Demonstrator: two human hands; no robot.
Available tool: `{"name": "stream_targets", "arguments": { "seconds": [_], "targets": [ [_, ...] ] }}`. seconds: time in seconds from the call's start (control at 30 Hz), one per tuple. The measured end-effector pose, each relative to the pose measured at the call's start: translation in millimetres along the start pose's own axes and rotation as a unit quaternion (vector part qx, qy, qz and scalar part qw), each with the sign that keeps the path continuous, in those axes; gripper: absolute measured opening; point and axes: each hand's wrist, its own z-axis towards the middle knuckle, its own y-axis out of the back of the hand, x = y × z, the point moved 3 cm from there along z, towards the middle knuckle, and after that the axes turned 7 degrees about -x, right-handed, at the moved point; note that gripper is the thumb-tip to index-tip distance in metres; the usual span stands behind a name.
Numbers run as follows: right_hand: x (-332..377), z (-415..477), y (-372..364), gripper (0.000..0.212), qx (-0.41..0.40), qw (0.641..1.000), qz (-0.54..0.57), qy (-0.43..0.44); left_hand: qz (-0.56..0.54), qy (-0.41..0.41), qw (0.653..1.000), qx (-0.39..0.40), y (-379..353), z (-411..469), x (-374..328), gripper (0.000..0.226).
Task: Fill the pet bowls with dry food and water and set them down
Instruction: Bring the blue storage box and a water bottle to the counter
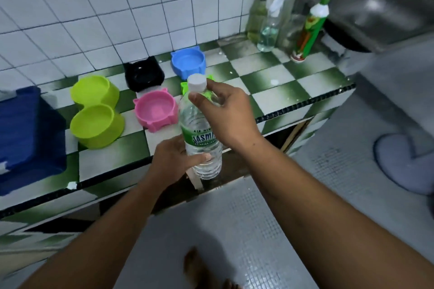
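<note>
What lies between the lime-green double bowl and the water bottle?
In the head view, the pink bowl sits on the counter between the lime-green double bowl and the water bottle.

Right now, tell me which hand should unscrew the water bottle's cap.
Right. The right hand holds the bottle at its neck, thumb just below the white cap; the left hand grips the lower body and can steady it.

Grn/wht checked counter (270, 73); pink bowl (155, 110), blue bowl (187, 62), blk bowl (143, 73), lime double bowl (96, 111) (bottle cap (197, 82) wht).
</note>
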Motion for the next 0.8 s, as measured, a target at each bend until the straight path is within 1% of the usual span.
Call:
{"name": "stream_targets", "arguments": {
  "seconds": [0.1, 0.13, 0.2, 0.27, 0.33, 0.43, 0.5, 0.57, 0.67, 0.8],
  "targets": [
    [15, 20, 7, 0.031, -0.014, 1.0, 0.005, -0.006, 0.004, -0.039, 0.999, 0.017, 1, 22, -28, 0.036],
    [18, 27, 10, 0.033, -0.023, 1.0, 0.005, -0.006, 0.001, -0.048, 0.999, 0.025, 1, 28, -38, 0.034],
    [21, 42, 17, 0.038, -0.049, 0.999, 0.005, -0.005, 0.031, -0.077, 0.996, 0.035, 1, 47, -55, 0.031],
    [23, 58, 24, 0.045, -0.063, 0.998, 0.006, -0.001, 0.063, -0.091, 0.993, 0.038, 0, 65, -68, 0.034],
    [23, 76, 32, 0.05, -0.076, 0.997, 0.006, -0.003, 0.046, -0.081, 0.994, 0.05, -4, 83, -78, 0.041],
    [20, 103, 48, 0.046, -0.088, 0.996, 0.002, 0.007, -0.003, -0.083, 0.995, 0.053, -20, 106, -94, 0.046],
    [15, 123, 60, 0.046, -0.091, 0.996, 0.01, 0.005, -0.007, -0.098, 0.994, 0.054, -34, 127, -102, 0.049],
    [8, 143, 73, 0.042, -0.082, 0.996, 0.02, 0.01, -0.009, -0.101, 0.994, 0.044, -47, 150, -106, 0.055],
    [1, 171, 93, 0.037, -0.084, 0.996, 0.029, 0.02, -0.038, -0.084, 0.994, 0.052, -69, 181, -113, 0.049],
    [-16, 210, 117, 0.036, -0.092, 0.995, 0.022, 0.025, -0.05, -0.073, 0.995, 0.054, -98, 222, -125, 0.052]
  ]
}}
